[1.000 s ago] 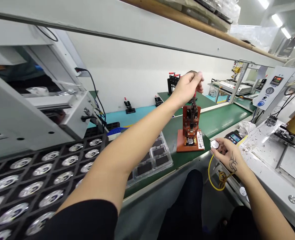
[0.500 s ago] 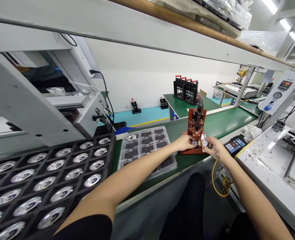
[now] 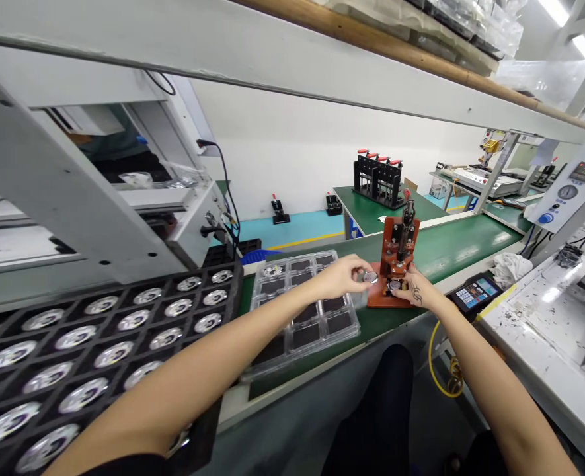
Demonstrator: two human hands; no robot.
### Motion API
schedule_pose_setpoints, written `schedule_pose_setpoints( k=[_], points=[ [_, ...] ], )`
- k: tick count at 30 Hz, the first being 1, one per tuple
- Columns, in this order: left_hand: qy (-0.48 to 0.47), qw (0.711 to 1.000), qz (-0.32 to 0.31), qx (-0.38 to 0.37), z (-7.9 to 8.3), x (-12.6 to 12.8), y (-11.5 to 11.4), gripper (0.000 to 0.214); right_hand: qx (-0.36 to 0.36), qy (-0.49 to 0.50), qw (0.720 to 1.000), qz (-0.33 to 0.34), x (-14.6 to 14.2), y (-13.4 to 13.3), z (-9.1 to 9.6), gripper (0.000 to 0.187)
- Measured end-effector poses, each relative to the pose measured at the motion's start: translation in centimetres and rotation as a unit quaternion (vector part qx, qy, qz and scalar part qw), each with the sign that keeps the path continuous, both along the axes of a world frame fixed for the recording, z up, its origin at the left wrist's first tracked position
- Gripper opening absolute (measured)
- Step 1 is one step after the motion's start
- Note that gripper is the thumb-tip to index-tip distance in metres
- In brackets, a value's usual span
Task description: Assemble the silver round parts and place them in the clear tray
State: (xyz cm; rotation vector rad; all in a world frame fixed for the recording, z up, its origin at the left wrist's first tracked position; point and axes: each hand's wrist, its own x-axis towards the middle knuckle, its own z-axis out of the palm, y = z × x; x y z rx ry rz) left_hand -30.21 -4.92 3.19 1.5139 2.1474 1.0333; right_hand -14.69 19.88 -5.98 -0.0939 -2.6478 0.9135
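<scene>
My left hand (image 3: 349, 276) pinches a small round silvery part (image 3: 370, 277) by its edge, just left of the red-brown toggle-clamp fixture (image 3: 400, 244). My right hand (image 3: 414, 287) is at the fixture's base. Its thumb and fingers close around a second round silvery part (image 3: 395, 285) sitting in the fixture's seat; the fingers partly hide it. The clamp's lever stands upright above. Left of the fixture lies a clear plastic tray (image 3: 354, 325) with dark square compartments, with one round part (image 3: 273, 271) in its far left compartment.
A black foam tray (image 3: 233, 291) full of shiny round parts fills the left side. Right of the fixture are a keypad device (image 3: 475, 294) and a crumpled white cloth (image 3: 511, 270). A black rack with red handles (image 3: 379, 178) stands behind. A shelf beam (image 3: 292, 73) crosses overhead.
My left hand has drawn back left from the fixture with a round part. My right hand has brought its round part left into the fixture's seat. The view has shifted slightly.
</scene>
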Motion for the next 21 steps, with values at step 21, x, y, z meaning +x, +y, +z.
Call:
schedule_pose_setpoints(
  k=[21],
  points=[
    [-0.298, 0.902, 0.251, 0.187, 5.3, 0.0, -16.4, 0.055, 0.019, -0.026, 0.999, 0.014, 0.2, 0.1, 1.0, 0.046]
  ],
)
